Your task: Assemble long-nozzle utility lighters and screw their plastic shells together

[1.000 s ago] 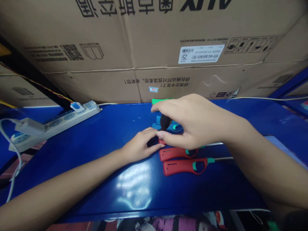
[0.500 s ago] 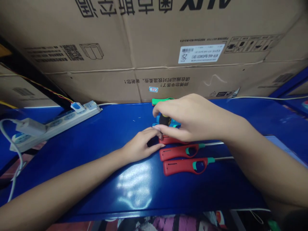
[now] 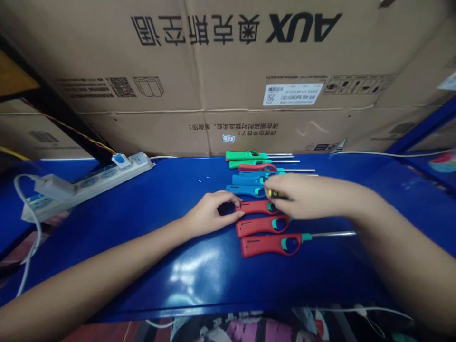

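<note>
My left hand (image 3: 206,216) pinches the butt end of a red gas lighter (image 3: 253,207) between thumb and fingers, holding it on the blue tabletop. Over the trigger end of that lighter, my right hand (image 3: 309,194) is closed around a black-and-yellow screwdriver (image 3: 277,194); only a bit of its handle shows. Nearer to me lie two more red lighters, a middle one (image 3: 261,226) and a front one (image 3: 269,245). Just beyond my fingers is a blue lighter (image 3: 244,190), its nozzle end hidden by my right hand.
More lighters lie in the row behind, among them a green one (image 3: 242,155). A white power strip (image 3: 94,183) with plugs and cables sits at the left. A large cardboard box (image 3: 228,61) stands along the back of the blue table (image 3: 142,280).
My right hand has moved right and slightly down with the screwdriver, uncovering the lighters behind. My left hand stays at the red lighter's end. The view has tilted up slightly.
</note>
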Action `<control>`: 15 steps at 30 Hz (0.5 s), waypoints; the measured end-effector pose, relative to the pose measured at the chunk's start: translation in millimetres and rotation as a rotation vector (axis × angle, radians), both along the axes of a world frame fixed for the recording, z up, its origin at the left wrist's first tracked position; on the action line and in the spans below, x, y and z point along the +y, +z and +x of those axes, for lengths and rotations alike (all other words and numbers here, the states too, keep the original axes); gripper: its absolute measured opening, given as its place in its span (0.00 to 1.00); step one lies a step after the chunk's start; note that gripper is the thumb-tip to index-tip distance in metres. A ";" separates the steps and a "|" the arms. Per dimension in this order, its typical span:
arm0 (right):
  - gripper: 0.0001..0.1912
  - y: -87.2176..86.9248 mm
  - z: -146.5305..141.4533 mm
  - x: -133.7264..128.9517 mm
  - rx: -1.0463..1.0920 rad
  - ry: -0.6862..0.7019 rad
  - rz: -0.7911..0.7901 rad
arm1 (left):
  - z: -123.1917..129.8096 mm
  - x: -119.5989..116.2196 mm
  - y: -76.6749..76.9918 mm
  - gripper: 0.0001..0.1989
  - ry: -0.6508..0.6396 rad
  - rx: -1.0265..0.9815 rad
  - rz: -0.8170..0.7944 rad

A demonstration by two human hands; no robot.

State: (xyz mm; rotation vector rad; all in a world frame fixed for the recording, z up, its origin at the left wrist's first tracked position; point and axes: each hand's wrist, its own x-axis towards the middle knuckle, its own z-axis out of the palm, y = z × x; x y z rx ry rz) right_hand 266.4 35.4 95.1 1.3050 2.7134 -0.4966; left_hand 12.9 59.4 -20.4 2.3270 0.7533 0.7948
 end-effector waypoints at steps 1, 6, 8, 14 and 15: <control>0.05 -9.1 4.8 -1.7 -0.047 -0.029 -0.056 | 0.1 0.5 1.0 0.05 -0.001 0.011 0.001; 0.22 -33.9 27.1 -10.2 0.038 -0.131 -0.245 | -0.8 7.5 10.6 0.05 -0.034 0.137 0.022; 0.32 -36.0 32.6 -11.7 0.079 -0.150 -0.311 | -0.8 11.1 18.0 0.05 -0.060 0.217 0.058; 0.43 -41.8 38.3 -15.7 0.169 -0.136 -0.351 | 5.5 17.4 38.9 0.06 -0.146 0.526 0.355; 0.41 -43.3 38.7 -16.4 0.170 -0.133 -0.339 | 7.0 17.9 39.7 0.07 -0.142 0.567 0.409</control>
